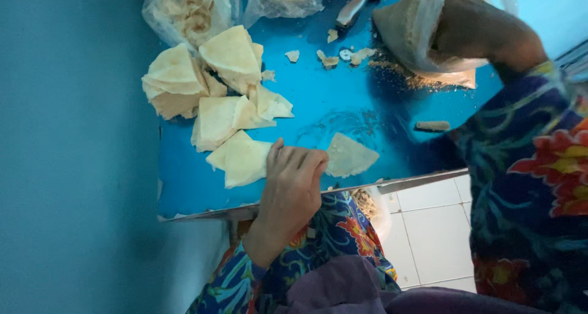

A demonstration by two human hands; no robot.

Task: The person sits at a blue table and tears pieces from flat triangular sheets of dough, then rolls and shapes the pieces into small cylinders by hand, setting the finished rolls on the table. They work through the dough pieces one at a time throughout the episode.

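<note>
left hand (293, 178) touches dough triangle (348, 156) (right hand (474, 32) grips plastic bag (409, 27)).

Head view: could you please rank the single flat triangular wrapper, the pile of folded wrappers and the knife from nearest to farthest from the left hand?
1. Flat triangular wrapper: at the left hand's fingertips.
2. Pile of folded wrappers: further up the blue table.
3. Knife: at the far edge.

Left hand (291, 176) lies palm down, fingers (300, 158) curled together. Right hand (484, 32) is raised, its fingers hidden, wrist bent.
</note>
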